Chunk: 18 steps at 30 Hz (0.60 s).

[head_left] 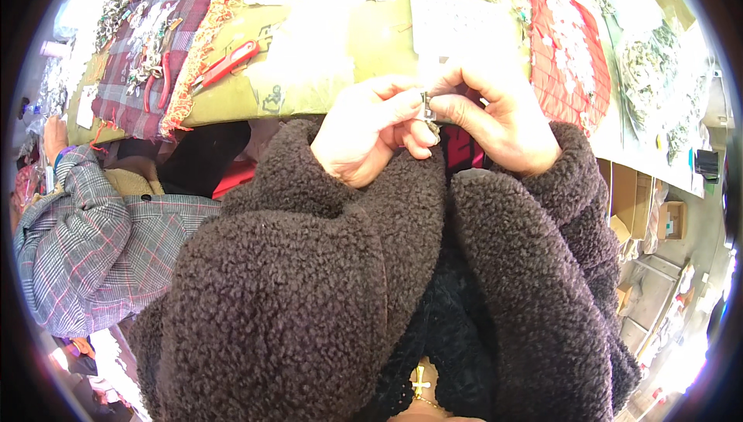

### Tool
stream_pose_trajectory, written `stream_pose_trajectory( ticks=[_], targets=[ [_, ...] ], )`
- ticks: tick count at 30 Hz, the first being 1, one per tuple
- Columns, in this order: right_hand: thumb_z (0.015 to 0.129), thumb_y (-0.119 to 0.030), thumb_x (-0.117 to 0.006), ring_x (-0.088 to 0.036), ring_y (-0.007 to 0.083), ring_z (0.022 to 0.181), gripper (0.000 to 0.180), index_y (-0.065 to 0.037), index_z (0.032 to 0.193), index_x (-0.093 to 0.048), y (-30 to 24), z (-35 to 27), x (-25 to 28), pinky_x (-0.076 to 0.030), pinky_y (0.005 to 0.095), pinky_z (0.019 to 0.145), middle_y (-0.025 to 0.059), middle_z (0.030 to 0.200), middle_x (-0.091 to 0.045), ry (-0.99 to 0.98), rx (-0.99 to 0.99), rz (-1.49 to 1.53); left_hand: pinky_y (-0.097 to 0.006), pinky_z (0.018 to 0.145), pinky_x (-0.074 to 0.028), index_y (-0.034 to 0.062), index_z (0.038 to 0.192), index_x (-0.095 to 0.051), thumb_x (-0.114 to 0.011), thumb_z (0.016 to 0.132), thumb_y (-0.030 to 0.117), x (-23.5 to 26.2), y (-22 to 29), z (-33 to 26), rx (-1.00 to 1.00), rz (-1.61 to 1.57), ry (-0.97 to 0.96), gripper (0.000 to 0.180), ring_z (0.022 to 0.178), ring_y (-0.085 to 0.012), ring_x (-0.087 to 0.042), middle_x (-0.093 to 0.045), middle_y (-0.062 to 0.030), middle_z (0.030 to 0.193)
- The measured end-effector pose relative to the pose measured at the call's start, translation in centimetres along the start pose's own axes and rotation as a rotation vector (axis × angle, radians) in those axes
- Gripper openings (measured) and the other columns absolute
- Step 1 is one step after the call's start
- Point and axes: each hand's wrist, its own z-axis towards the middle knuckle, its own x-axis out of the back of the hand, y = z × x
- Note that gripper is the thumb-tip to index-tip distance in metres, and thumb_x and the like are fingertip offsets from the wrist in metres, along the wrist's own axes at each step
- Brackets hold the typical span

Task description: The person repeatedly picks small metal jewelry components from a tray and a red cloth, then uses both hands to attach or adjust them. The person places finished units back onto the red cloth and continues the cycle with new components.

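Note:
Close together at the table's near edge, both my hands grip one small silvery metal piece (426, 106). My left hand (368, 129) pinches it between thumb and forefinger, its other fingers curled below. From the opposite side, the thumb and forefinger of my right hand (503, 116) press on the same piece. A short chain-like bit (433, 129) hangs just under the left fingertips. What exactly the piece is cannot be made out at this size.
A red-handled cutting tool (224, 64) and red-handled pliers (159, 85) lie left on the table, the pliers on a plaid cloth (120, 85). A red cloth (592, 74) with small pale parts lies right. A co-worker in a checked jacket (116, 240) is at my left; cardboard boxes (631, 198) stand right.

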Motion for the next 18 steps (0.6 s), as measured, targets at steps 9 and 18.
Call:
stream_pose_trajectory(
  ticks=[9, 18],
  targets=[
    [0.083, -0.007, -0.066, -0.058, 0.0124, 0.080, 0.021, 0.001, 0.099, -0.055, 0.4, -0.9, 2.1, -0.048, 0.0255, 0.071, 0.0046, 0.084, -0.059, -0.081, -0.285, 0.484, -0.030, 0.059, -0.054, -0.0043, 0.109, -0.057, -0.060, 0.089, 0.010, -2.3, -0.7, -0.2, 0.036, 0.148, -0.020, 0.024, 0.067, -0.0168, -0.063, -0.063, -0.0130, 0.091],
    [0.081, -0.009, -0.066, -0.062, 0.0190, 0.074, 0.016, -0.001, 0.094, -0.061, 1.7, -5.0, 3.2, -0.049, 0.0302, 0.068, 0.0085, 0.079, -0.063, 0.160, 0.041, 0.076, -0.029, 0.059, -0.054, -0.0017, 0.108, -0.056, -0.057, 0.091, 0.015, -3.3, -2.3, 1.8, 0.143, 0.206, -0.238, 0.024, 0.065, -0.0160, -0.062, -0.063, -0.0140, 0.093]
  ],
)
